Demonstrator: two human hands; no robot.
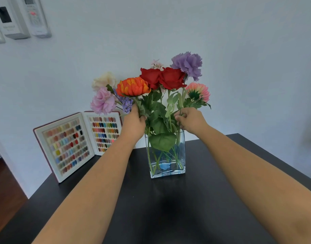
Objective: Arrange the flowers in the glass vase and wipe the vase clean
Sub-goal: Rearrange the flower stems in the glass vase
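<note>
A square glass vase (168, 170) stands on the black table and holds several flowers with green stems. Among them are an orange flower (132, 86), two red roses (171, 78), a purple carnation (187, 65), a pink dahlia (198, 91), a pale pink carnation (102, 101) and a cream one (104, 80). My left hand (133, 125) is closed around the stem under the orange flower, just above the vase's left rim. At the right side of the bunch my right hand (191, 121) pinches a stem above the vase's right rim.
An open nail-colour sample book (75, 143) leans against the wall at the back left of the black table (168, 208). Wall-mounted control panels (19, 18) hang at the top left. The table's left edge drops to a wooden floor (3, 191).
</note>
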